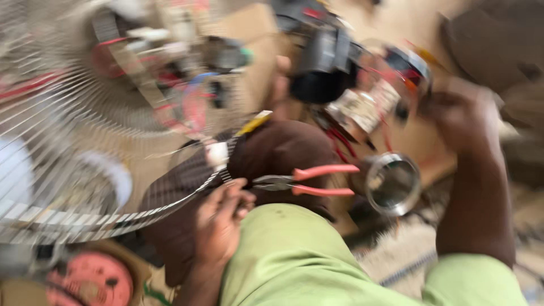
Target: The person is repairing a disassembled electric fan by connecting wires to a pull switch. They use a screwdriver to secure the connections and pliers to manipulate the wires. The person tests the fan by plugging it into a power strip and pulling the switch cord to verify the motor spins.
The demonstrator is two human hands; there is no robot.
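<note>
Pretty blurry, but here's what I can make out. Closest in, the left hand [218, 218] has its fingers curled onto the rim of the wire fan guard [85, 170], with red-handled pliers [309, 181] lying on the knee just beside it. Further out, the right hand [462, 116] is up at the bare fan motor [362, 85]; can't tell its fingers. Looks mid-job: guard off, motor exposed.

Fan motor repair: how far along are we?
Done: the wire fan guard is off, lying at left. In hand: the right hand is at the exposed motor, the left hand by the red-handled pliers. Left: wiring remains bare; blur hides detail.
</note>
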